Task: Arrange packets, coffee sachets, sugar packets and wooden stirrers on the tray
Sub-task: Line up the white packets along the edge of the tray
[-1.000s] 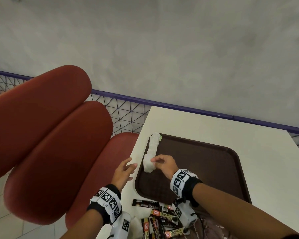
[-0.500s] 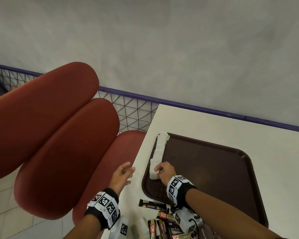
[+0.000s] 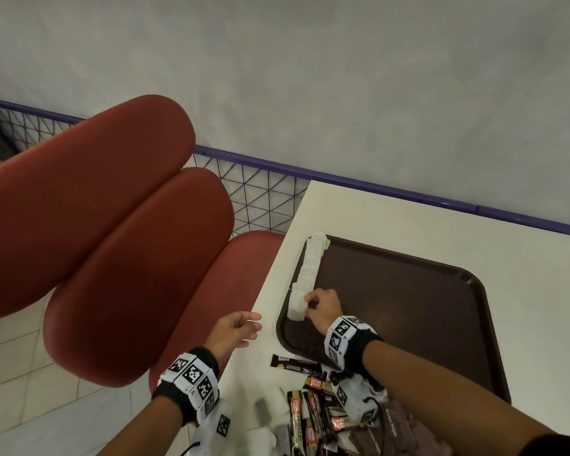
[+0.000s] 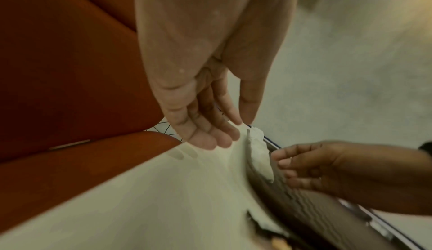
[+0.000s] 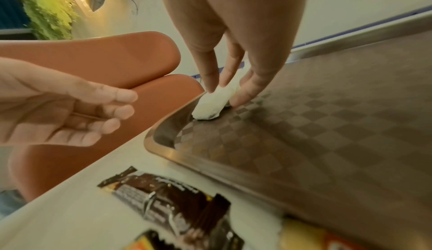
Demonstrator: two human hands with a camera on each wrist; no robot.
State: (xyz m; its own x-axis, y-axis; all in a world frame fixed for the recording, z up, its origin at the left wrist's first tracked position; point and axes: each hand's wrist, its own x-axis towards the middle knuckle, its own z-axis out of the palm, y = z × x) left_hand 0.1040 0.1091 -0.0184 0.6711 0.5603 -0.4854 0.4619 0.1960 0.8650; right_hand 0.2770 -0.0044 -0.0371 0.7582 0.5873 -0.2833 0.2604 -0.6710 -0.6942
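A row of white sugar packets [image 3: 310, 274] lies along the left rim of the brown tray [image 3: 408, 307]. My right hand [image 3: 313, 304] pinches the near end of that row; in the right wrist view its fingertips [image 5: 243, 97] straddle the sugar packets [image 5: 210, 106] on the checkered tray [image 5: 327, 124]. My left hand [image 3: 241, 327] hovers open over the table's left edge, holding nothing. A heap of coffee sachets [image 3: 310, 413] lies on the table near me, with one dark sachet [image 3: 293, 363] apart by the tray's near rim. No stirrers are visible.
The white table [image 3: 408, 218] ends just left of the tray, where a red padded seat [image 3: 112, 225] stands. A purple rail [image 3: 375, 189] with wire mesh runs behind. Most of the tray floor is bare.
The packet row now lies straighter against the tray's left rim, and my right hand has stayed at its near end. The left hand still hovers open by the table edge.
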